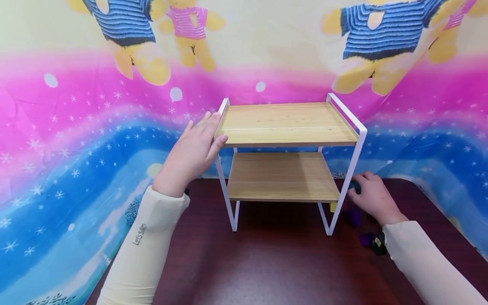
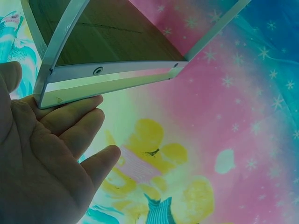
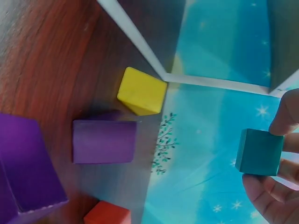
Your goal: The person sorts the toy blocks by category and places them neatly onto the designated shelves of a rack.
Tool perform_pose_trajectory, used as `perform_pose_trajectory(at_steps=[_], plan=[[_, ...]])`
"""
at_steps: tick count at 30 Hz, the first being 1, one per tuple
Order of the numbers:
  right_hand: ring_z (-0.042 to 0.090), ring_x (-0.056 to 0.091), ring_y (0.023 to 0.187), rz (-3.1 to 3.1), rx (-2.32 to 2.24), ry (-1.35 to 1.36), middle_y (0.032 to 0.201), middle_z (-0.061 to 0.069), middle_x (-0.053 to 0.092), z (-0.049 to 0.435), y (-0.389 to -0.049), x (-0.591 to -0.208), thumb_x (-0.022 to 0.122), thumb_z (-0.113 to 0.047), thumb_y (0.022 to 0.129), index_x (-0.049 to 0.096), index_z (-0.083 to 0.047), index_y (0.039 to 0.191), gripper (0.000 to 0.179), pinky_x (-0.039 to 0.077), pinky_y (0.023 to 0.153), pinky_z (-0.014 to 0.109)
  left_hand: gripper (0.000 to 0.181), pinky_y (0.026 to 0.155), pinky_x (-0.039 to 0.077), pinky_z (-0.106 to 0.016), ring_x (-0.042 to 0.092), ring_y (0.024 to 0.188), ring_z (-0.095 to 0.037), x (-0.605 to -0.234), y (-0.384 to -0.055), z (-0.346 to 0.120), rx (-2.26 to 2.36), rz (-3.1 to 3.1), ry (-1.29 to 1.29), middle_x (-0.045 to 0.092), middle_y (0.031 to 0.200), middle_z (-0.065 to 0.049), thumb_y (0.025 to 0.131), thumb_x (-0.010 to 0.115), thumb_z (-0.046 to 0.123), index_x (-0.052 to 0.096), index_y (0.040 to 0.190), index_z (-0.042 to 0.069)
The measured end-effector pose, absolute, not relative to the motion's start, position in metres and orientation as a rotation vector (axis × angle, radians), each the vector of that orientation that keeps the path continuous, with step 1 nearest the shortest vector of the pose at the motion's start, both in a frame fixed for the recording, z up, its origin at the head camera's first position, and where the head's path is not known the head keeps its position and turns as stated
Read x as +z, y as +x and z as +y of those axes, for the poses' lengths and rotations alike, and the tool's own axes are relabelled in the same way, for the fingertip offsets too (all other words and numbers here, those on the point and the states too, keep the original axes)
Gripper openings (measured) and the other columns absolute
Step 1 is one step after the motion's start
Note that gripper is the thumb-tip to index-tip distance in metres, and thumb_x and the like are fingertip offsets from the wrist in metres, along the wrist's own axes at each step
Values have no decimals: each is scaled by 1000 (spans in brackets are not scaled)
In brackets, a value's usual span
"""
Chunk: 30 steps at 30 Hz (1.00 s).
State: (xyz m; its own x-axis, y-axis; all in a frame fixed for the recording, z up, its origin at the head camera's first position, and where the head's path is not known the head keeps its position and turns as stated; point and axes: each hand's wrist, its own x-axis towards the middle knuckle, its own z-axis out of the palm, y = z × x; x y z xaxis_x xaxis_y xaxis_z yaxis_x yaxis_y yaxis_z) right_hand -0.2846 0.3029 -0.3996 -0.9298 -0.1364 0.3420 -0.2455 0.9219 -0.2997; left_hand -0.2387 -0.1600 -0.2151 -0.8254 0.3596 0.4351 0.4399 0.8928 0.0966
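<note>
Dark table (image 1: 267,267); right fingers (image 3: 258,193) pinch teal block (image 3: 261,153); wrist view crops red block (image 3: 108,214).

Pinching a teal block (image 3: 258,154) in the right hand (image 3: 289,169), well apart from the yellow block (image 3: 142,91). Showing a white frame (image 3: 216,83) and a purple block (image 3: 103,142) near the yellow block, a red block (image 3: 108,213) and second purple block (image 3: 30,168) farther from it.
</note>
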Motion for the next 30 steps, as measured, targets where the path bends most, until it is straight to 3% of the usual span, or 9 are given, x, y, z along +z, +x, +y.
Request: perform_pose_trajectory(at_steps=[14, 30], plan=[[48, 50, 100, -2638, 493, 287, 108, 30, 56, 298, -269, -394, 68, -13, 91, 66, 12, 115, 35, 46, 83, 69, 70, 126, 7, -48, 16, 155, -24, -215, -237, -160, -267, -2657, -578, 25, 167, -9, 106, 45, 46, 22, 163, 12], [49, 48, 101, -2605, 528, 266, 110, 30, 55, 292, -255, -382, 71, -11, 90, 67, 13, 115, 35, 47, 82, 69, 66, 126, 8, -48, 15, 155, -24, -214, -238, -162, -260, -2652, -587, 25, 166, -10, 108, 41, 43, 23, 162, 9]])
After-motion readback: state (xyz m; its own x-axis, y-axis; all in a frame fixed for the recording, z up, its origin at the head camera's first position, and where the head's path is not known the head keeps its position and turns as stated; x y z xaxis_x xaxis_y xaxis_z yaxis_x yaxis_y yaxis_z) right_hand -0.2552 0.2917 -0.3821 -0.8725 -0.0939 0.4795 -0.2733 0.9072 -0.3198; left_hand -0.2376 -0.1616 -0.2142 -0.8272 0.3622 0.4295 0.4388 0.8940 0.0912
